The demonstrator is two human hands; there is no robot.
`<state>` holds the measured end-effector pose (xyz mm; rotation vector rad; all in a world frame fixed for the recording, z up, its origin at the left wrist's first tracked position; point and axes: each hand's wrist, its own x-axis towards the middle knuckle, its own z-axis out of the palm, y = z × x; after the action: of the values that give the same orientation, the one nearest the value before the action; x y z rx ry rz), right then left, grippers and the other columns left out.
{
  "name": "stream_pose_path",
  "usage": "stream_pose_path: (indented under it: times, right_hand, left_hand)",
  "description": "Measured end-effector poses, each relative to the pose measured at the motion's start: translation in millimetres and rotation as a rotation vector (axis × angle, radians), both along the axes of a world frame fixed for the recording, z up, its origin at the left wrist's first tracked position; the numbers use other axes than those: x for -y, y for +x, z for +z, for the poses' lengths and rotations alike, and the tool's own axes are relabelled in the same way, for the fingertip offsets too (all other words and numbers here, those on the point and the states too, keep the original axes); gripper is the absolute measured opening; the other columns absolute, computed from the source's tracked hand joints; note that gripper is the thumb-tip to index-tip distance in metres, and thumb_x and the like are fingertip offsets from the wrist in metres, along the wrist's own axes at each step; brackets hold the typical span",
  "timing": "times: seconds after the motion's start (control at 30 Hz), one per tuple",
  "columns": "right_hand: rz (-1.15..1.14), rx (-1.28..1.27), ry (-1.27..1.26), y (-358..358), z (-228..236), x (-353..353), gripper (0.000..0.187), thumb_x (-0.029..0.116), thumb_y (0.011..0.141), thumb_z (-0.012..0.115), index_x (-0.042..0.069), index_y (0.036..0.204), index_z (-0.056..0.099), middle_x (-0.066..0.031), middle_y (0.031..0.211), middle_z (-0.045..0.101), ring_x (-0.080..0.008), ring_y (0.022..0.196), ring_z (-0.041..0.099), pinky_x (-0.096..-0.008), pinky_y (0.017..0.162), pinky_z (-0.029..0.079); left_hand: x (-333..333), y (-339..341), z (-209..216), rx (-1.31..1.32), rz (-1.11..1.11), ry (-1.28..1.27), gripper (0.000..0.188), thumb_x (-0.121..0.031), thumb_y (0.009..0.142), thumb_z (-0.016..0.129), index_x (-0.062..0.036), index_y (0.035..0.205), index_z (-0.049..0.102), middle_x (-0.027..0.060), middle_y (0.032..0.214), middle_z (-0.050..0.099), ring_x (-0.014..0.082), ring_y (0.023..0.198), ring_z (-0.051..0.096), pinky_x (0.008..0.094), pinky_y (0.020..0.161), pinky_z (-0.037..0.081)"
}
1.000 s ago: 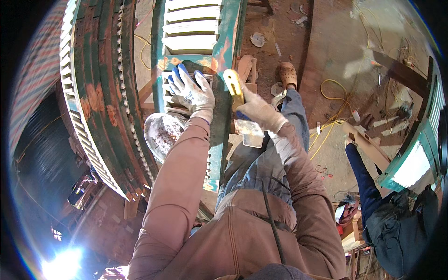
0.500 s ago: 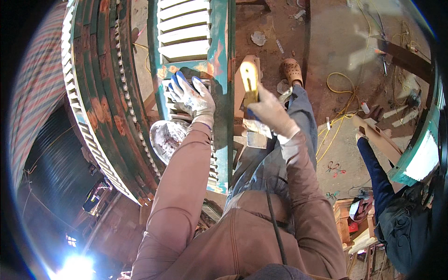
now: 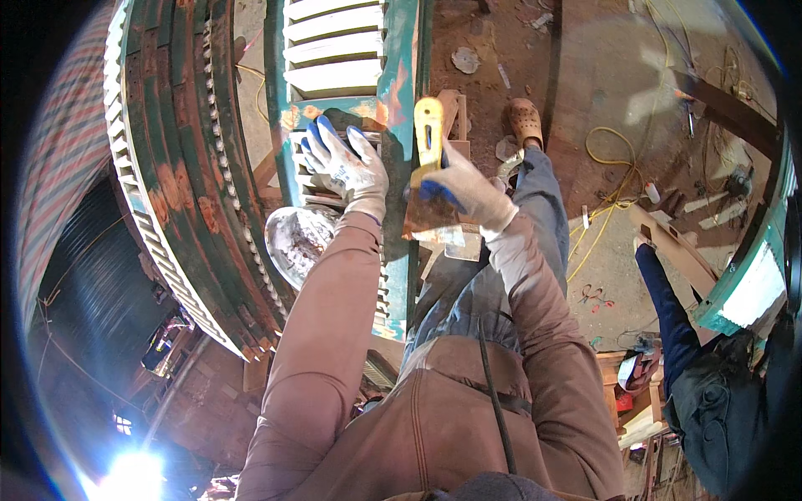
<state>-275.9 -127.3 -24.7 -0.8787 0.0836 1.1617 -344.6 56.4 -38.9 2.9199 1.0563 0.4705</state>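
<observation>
Right fingers [image 3: 443,192] clamp your yellow-handled scraper [image 3: 428,150] beside the green shutter [image 3: 398,175]; left fingers [image 3: 332,138] spread on it; open floor [image 3: 493,96] rightward.

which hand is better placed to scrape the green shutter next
Probably the right hand: it grips the yellow-handled scraper beside the green shutter, while the left hand holds no visible tool.

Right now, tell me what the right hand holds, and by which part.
The right hand holds a scraper low on its yellow handle, near the blade.
</observation>
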Motion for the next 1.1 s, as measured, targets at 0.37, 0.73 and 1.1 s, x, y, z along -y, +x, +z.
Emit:
stream_pose_path:
  times: [0.37,0.73,1.1]
  right_hand:
    - [-0.154,0.214,-0.252,1,2,44,0.049,0.006,0.084,0.066,0.000,0.133,0.059,-0.0053,0.103,0.070,-0.0107,0.087,0.062,-0.0253,0.078,0.051]
    - [-0.808,0.243,-0.222,31,-9,16,0.033,0.009,0.089,0.073,-0.002,0.120,0.068,-0.0047,0.108,0.071,-0.0074,0.098,0.065,-0.0225,0.081,0.050]
    - [-0.698,0.278,-0.165,-16,-57,0,0.026,0.008,0.089,0.076,0.003,0.114,0.072,0.0054,0.084,0.064,0.0002,0.067,0.052,-0.0151,0.059,0.040]
  left_hand:
    - [1,0,1,0.003,-0.012,0.020,0.055,-0.031,0.099,0.052,-0.0011,0.145,0.044,0.0248,0.148,0.042,0.0471,0.139,0.033,0.0591,0.117,0.021]
    - [1,0,1,-0.057,0.004,0.036,0.056,-0.030,0.100,0.050,-0.0013,0.147,0.043,0.0253,0.149,0.041,0.0469,0.140,0.032,0.0590,0.117,0.020]
    - [4,2,4,-0.055,0.003,-0.009,0.057,-0.032,0.101,0.048,0.0013,0.147,0.040,0.0260,0.151,0.038,0.0464,0.142,0.029,0.0583,0.118,0.019]
